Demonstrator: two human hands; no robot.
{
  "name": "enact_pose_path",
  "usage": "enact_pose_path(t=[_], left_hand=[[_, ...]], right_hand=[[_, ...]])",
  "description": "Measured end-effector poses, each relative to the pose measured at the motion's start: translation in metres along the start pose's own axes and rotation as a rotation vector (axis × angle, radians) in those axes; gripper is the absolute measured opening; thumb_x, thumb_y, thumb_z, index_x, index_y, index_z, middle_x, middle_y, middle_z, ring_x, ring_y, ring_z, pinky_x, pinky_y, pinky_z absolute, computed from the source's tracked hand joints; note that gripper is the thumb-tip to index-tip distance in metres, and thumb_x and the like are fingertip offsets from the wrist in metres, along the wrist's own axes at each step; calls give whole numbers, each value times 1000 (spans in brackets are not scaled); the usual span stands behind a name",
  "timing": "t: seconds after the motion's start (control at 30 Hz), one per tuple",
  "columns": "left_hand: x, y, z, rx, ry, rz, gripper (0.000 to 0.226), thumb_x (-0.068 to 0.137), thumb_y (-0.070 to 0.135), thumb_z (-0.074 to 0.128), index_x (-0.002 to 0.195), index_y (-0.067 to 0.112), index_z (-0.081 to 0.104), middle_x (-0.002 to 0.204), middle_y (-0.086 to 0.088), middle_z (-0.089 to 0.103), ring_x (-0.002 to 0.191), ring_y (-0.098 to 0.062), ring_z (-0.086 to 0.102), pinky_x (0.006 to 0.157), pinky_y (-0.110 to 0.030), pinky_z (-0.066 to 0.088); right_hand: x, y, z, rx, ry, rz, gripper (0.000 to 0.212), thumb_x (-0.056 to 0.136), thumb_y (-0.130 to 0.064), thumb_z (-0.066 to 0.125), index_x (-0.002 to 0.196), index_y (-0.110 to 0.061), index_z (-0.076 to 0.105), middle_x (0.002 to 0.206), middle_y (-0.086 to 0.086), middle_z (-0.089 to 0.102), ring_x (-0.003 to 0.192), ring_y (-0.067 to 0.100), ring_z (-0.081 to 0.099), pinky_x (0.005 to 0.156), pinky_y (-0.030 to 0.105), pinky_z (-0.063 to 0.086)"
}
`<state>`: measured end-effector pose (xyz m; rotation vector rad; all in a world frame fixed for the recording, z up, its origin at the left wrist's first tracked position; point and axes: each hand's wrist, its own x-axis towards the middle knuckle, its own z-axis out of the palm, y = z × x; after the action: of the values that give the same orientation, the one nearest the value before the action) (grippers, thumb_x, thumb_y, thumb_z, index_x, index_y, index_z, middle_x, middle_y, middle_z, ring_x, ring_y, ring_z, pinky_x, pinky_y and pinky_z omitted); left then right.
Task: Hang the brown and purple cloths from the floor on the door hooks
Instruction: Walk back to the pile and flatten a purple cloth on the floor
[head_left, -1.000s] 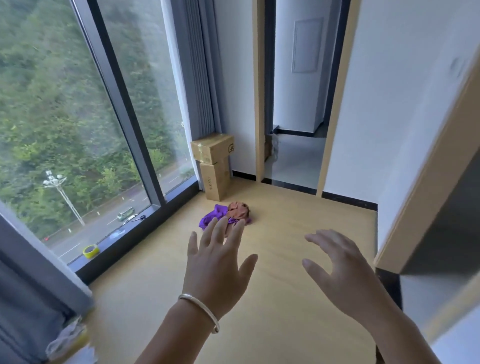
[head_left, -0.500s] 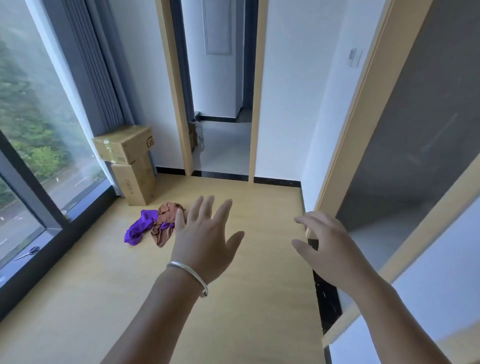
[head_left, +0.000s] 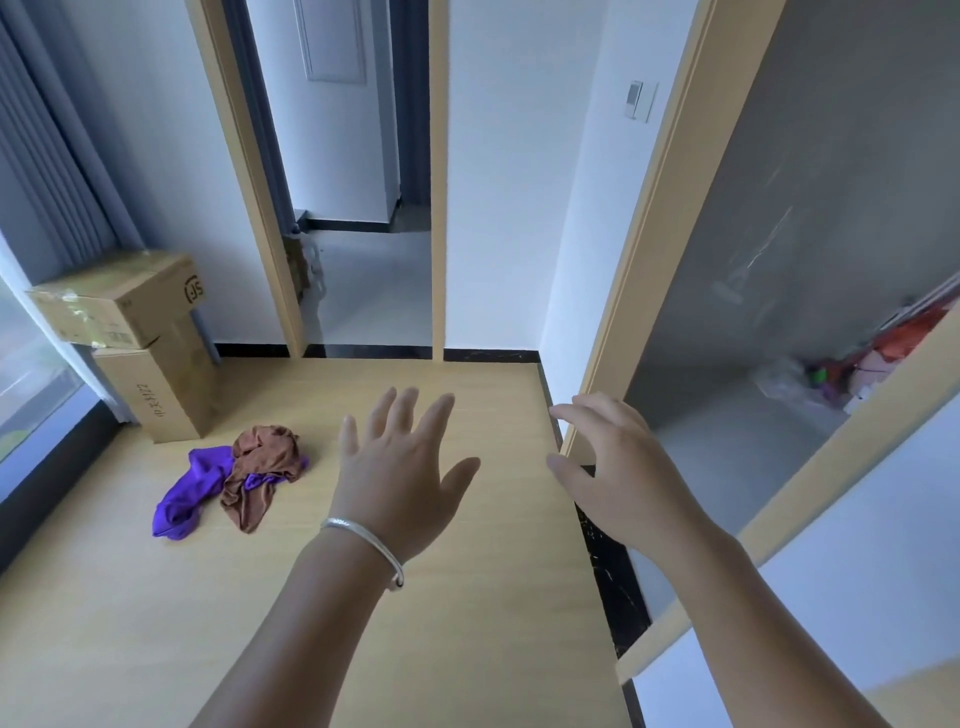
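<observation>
A crumpled brown cloth (head_left: 264, 462) lies on the light wooden floor (head_left: 483, 597), partly over a purple cloth (head_left: 188, 491) spread to its left. Both rest in front of the stacked boxes. My left hand (head_left: 402, 475), with a silver bracelet on the wrist, is held out above the floor with fingers spread, to the right of the cloths and apart from them. My right hand (head_left: 618, 470) hovers further right, fingers loosely curved, holding nothing, near the frame of the right doorway. No door hooks are in view.
Two stacked cardboard boxes (head_left: 135, 332) stand in the left corner beside the grey curtain (head_left: 47, 156) and the window. A doorway (head_left: 358, 208) opens straight ahead. On the right, a second doorway (head_left: 779, 312) shows a grey room with coloured clutter (head_left: 857, 374).
The view has swung to the right, so the window has slid out at the left and the right doorway has come in. The cloths now sit left of my left hand. Both hands stay empty.
</observation>
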<state>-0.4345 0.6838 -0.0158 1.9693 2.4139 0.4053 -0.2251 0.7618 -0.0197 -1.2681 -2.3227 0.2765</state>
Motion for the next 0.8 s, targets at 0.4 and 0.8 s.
enact_pose_path(t=[0.4,0.8], left_hand=[[140,21,27,45,-21,-2,66,93,62,33,150,35,13,159,1,13,148,-19,0,119,-52,8],[298,61,55,53,43,-38,67,92,64,33,150,36,14,158,1,16,147,-18,1,118,-50,7]], right_hand=[[119,81,21,65,-9,1,45,91,-39,58,134,-30,51,141,-12,41,132,2,26,104,20,23],[259,187,22,87,-29,-43,44,91,-39,58,134,-30,52,140,-12,44,130,-1,23,100,16,20]])
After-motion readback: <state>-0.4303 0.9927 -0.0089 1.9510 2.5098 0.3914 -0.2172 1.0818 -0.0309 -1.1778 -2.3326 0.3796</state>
